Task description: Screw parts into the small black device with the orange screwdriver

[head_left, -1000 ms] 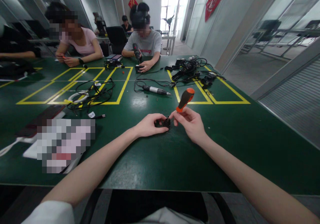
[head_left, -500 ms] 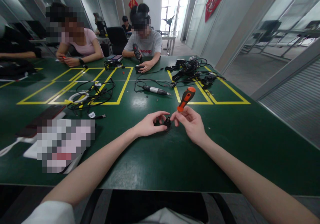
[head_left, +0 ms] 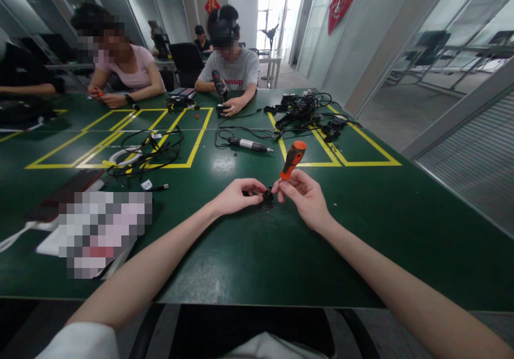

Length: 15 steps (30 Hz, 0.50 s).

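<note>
A small black cylindrical part (head_left: 267,198) stands upright on the green table, wider at its base than at its top; I cannot tell its kind. From the left, my left hand (head_left: 240,196) curls around it, thumb and fingertips pinching at its side. Just to the right, my right hand (head_left: 304,197) grips an orange-and-black screwdriver (head_left: 293,159) near the lower end of its handle. The handle tilts up and to the right. The screwdriver's shaft is hidden by my fingers, and my right fingertips are close to the part's top.
A silver-and-black electric screwdriver (head_left: 251,144) lies beyond my hands. Tangled black cables (head_left: 303,110) are heaped at the back right, and more cables (head_left: 160,153) at left. A dark phone (head_left: 64,193) lies at the left. Across the table, a person (head_left: 228,70) holds a power tool.
My right hand and the screwdriver have shifted slightly left and down. My left hand has drawn slightly left, and the black part now shows more fully.
</note>
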Motion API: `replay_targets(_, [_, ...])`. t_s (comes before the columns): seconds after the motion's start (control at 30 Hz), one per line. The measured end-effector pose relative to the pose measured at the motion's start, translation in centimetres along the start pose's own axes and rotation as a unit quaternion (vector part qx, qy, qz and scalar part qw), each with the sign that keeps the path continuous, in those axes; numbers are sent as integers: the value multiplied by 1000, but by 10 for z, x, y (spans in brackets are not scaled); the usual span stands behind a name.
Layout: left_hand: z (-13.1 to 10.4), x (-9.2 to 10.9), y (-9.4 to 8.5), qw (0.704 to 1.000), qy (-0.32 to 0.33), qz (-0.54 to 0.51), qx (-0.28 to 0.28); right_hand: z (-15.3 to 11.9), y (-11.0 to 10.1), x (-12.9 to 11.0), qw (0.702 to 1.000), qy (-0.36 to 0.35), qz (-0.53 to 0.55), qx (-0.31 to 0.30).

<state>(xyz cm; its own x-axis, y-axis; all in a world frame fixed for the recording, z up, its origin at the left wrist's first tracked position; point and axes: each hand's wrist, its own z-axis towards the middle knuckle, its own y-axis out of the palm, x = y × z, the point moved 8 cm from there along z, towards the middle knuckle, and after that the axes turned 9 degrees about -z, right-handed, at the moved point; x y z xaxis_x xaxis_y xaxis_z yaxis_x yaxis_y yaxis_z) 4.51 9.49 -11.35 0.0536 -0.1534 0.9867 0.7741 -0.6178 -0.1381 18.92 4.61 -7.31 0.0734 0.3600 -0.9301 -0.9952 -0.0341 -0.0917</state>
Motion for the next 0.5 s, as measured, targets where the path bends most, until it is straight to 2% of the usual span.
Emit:
replay_targets(0.3, [0, 2, 3, 1000, 7, 15, -15, 1, 3, -1, 1000, 4, 15, -16])
replay_targets(0.5, [-1, 3, 3, 999, -5, 32, -18, 1, 0, 3, 1000, 9, 16, 0])
